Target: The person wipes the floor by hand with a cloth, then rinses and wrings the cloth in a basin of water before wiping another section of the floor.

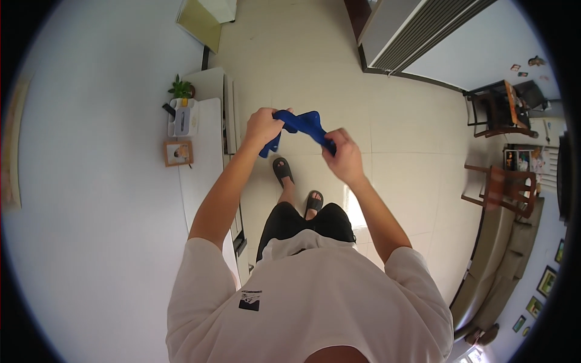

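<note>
A blue cloth hangs stretched between both my hands at chest height, above a pale tiled floor. My left hand grips its left end, with a bit of cloth dangling below the fist. My right hand pinches the right end, slightly lower. Below the cloth I see my feet in dark slippers.
A white cabinet runs along the left wall, carrying a small plant, a white organiser and a framed picture. Wooden chairs and a sofa stand at the right. A slatted unit is at the top.
</note>
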Motion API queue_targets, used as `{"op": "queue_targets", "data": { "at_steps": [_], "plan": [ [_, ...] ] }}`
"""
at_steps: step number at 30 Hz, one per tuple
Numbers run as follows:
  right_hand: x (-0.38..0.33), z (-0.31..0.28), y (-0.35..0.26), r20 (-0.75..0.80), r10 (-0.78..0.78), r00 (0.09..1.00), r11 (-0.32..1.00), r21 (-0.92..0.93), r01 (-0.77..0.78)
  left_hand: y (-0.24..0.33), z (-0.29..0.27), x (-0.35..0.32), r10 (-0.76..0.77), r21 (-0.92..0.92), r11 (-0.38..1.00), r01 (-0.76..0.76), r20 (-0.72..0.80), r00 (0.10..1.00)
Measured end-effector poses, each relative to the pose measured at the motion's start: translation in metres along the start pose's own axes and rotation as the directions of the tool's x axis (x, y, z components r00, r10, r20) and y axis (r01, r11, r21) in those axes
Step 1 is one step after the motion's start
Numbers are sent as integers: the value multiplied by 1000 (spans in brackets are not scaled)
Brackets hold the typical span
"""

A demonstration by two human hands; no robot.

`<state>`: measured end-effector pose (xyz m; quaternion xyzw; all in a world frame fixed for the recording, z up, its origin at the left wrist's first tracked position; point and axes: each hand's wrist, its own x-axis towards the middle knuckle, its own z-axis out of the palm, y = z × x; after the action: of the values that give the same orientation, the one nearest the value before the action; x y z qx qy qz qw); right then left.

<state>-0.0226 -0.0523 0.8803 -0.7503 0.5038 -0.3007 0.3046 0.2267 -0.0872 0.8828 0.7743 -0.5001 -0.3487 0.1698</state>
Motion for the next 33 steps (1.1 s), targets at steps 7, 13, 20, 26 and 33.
{"op": "queue_targets", "data": {
  "at_steps": [7,13,20,26,33],
  "plan": [
    [26,76,-7,239,53,970,912,385,-145,-5,-8,64,136,-693,713,105,285,949],
    [115,86,34,-203,371,906,861,441,-253,2,-60,122,466,-802,598,-12,335,819],
    [221,76,51,468,447,762,395,662,-637,39,-105,192,567,-755,654,-41,453,688],
    [266,71,72,382,445,810,380,738,-557,67,-122,251,506,-564,793,-232,396,767],
    [334,31,127,175,392,903,175,950,-260,115,-137,333,190,34,977,-211,318,929]
  ]
}}
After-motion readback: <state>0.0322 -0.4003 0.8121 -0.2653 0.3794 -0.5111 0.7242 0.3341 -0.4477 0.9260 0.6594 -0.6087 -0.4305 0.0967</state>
